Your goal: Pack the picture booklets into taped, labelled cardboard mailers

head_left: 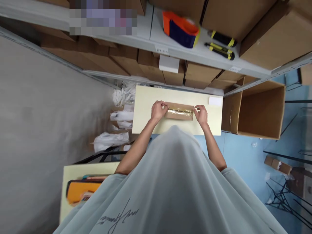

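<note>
A small flat cardboard box [179, 117] lies lengthwise on the pale table, with shiny clear packing tape [180, 112] stretched along its middle seam. At the box's left end is my left hand [159, 110], its fingers bent and pinched at the upper corner. My right hand [201, 115] is at the opposite end, thumb and forefinger curled in at the edge by the tape's end. How firmly these right fingertips grip is too small to make out.
The pale table [146, 97] also bears a white label-like rectangle [214, 101]. A shelf with cartons, an orange and blue tape dispenser [181, 30] and cutter knives [220, 47] hangs above. A large open carton [260, 110] stands right; plastic bags [112, 141] lie left.
</note>
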The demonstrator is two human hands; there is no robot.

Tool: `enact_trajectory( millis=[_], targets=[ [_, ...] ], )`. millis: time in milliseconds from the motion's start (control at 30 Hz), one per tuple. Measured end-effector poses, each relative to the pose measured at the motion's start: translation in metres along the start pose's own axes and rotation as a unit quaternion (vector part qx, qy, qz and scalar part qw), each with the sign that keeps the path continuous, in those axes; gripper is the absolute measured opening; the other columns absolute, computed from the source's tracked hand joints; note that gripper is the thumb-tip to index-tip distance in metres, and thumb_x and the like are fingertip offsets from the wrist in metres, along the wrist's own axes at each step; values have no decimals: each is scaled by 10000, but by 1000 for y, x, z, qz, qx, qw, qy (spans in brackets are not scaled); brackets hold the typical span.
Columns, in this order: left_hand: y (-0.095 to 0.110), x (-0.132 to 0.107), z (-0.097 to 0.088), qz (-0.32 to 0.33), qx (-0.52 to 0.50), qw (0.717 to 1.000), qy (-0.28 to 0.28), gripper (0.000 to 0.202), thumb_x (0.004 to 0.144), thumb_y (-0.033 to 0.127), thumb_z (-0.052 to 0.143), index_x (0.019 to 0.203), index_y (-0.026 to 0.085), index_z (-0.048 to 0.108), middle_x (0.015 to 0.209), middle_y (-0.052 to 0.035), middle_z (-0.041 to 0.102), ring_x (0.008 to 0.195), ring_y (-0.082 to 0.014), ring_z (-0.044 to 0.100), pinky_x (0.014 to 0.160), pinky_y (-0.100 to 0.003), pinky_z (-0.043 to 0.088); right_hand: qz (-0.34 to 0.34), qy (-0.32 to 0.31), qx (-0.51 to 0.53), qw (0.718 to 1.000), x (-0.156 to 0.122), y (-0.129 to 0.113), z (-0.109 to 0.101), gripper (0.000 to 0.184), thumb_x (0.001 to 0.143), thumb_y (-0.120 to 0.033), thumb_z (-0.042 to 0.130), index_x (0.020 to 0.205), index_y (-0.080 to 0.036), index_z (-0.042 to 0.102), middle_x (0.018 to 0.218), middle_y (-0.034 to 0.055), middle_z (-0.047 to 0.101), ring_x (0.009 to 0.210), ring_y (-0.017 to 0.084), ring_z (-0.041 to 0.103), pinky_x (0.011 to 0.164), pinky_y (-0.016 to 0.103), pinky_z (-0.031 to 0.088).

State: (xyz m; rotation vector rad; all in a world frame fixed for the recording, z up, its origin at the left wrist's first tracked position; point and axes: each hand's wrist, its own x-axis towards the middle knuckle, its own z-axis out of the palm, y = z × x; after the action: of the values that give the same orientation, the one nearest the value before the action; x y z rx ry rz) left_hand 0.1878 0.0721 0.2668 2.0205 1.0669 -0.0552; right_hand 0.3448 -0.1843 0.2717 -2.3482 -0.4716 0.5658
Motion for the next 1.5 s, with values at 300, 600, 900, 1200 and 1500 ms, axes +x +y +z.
enact_trajectory(
  millis=[300,600,900,1200,1500],
  targets=[
    [175,78,-69,245,-122,955,117,170,1013,149,700,1073,220,842,1200,-95,859,1157,-288,795,1135,-420,604,-344,90,-70,932,171,-166,-82,409,1178,-532,582,1416,-225,709,1451,203,785,1425,377,724,1304,597,562],
    [219,86,-104,263,-161,932,189,206,978,73,699,1048,224,820,1165,-90,848,1154,-295,778,1132,-427,587,-248,47,-120,960,267,-262,-45,492,1137,-575,590,1299,-116,662,1438,310,740,1560,453,657,1380,802,391],
    [162,50,-100,209,-199,939,187,187,1012,104,708,1132,192,821,1249,-102,857,1183,-275,809,1152,-412,617,-253,55,-89,962,240,-248,-51,581,1151,-618,536,1431,-114,604,1417,292,740,1523,478,684,1326,769,476],
    [60,-67,-19,182,-280,936,114,197,1053,256,770,1247,235,747,1255,-95,801,1021,-200,811,948,-334,684,-87,-100,325,936,10,-132,27,735,919,-905,752,1302,-282,685,1354,120,834,1367,325,765,1308,531,589],
    [21,-129,-12,138,-245,959,16,184,1072,397,769,1203,270,797,1274,-86,841,1058,-233,791,1016,-399,668,-17,-144,395,907,-74,-102,39,718,913,-925,794,1259,-295,785,1260,79,874,1321,304,803,1290,505,605]
  ],
)
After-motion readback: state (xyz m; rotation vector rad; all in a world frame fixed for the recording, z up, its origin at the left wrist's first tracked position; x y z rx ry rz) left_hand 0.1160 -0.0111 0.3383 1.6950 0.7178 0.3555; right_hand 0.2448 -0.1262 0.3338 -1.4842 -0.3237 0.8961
